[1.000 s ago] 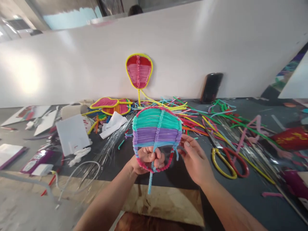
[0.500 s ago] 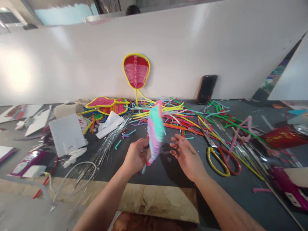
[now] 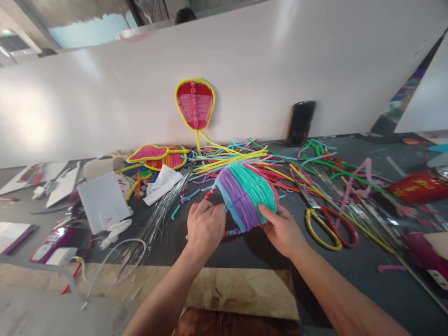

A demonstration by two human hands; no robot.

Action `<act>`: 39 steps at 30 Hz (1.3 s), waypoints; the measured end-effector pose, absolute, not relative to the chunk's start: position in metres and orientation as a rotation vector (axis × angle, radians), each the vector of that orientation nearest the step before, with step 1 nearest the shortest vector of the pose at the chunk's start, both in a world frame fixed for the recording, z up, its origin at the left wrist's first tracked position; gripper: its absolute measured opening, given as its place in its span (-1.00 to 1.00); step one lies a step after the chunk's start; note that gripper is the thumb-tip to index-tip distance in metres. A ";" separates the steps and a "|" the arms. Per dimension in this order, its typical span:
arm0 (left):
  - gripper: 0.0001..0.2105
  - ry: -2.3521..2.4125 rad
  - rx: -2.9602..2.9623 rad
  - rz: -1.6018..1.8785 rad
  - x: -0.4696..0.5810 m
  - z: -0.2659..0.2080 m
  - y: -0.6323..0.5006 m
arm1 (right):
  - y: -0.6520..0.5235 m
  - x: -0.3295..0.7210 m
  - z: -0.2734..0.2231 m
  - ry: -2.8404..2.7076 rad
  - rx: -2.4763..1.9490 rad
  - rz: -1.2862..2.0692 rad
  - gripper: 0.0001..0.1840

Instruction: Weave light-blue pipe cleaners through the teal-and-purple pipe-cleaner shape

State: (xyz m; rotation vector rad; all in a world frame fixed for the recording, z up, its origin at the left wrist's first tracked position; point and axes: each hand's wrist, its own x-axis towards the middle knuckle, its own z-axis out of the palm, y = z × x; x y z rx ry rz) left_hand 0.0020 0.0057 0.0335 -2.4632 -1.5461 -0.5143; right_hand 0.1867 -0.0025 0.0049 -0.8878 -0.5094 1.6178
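Between my hands is a pipe-cleaner panel (image 3: 241, 196) with turquoise, purple and light-blue bands and a pink edge. My right hand (image 3: 282, 226) pinches its right side, thumb on the turquoise band. At the left end, my left hand (image 3: 206, 224) has its fingers curled on the panel's narrow edge near a red-and-blue twisted strip; its exact grip is partly hidden. Behind the panel lies a heap of loose pipe cleaners (image 3: 234, 156). A red and pink shape with a yellow rim (image 3: 195, 105) stands upright against the white board.
Scissors (image 3: 324, 224) with one yellow and one red handle lie right of my hands. A phone (image 3: 301, 122) leans on the white board (image 3: 252, 70). Thin wires (image 3: 154, 219), folded white paper (image 3: 163, 184), and a red can (image 3: 418, 186) are on the dark table.
The panel has turned from edge-on to its broad face towards me. My right hand, open and apart before, now grips its right side. The camera view has shifted slightly.
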 end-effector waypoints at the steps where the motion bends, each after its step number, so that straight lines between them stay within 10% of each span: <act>1: -0.88 -1.566 -2.450 -0.535 0.003 0.034 0.005 | -0.002 0.186 0.004 -0.496 -0.890 1.620 -0.74; 27: -0.82 -1.597 -2.420 -0.972 -0.016 0.051 0.004 | 0.004 0.192 0.003 -0.350 -0.904 1.588 -0.74; 39: -0.55 -1.715 -2.448 -0.636 -0.043 0.017 -0.030 | 0.004 0.198 0.007 -0.387 -0.898 1.577 -0.77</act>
